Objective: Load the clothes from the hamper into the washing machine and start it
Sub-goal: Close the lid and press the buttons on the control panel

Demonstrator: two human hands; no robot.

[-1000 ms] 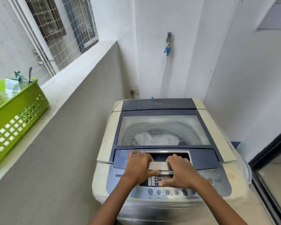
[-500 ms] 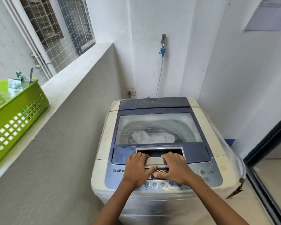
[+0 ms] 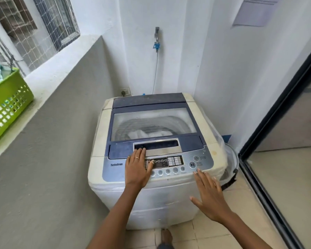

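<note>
A top-loading washing machine (image 3: 101, 133) stands in the corner with its glass lid (image 3: 153, 121) down. White clothes (image 3: 142, 134) lie in the drum under the glass. My left hand (image 3: 136, 169) lies flat on the control panel (image 3: 169, 163), fingers reaching the lid handle, thumb on the display. My right hand (image 3: 209, 196) hovers with spread fingers in front of the machine's right front corner, its fingertips close below the start/pause button (image 3: 192, 164). A green plastic hamper (image 3: 5, 105) sits on the ledge at the left.
A grey half wall with a ledge (image 3: 61, 69) runs along the left. A tap and hose (image 3: 157, 44) hang on the back wall. A dark-framed sliding glass door (image 3: 276, 141) borders the right. Tiled floor and my foot (image 3: 166, 236) show below.
My right hand left the lid handle and pulled back to the right front of the machine. The left hand stayed on the panel. The view has drawn back.
</note>
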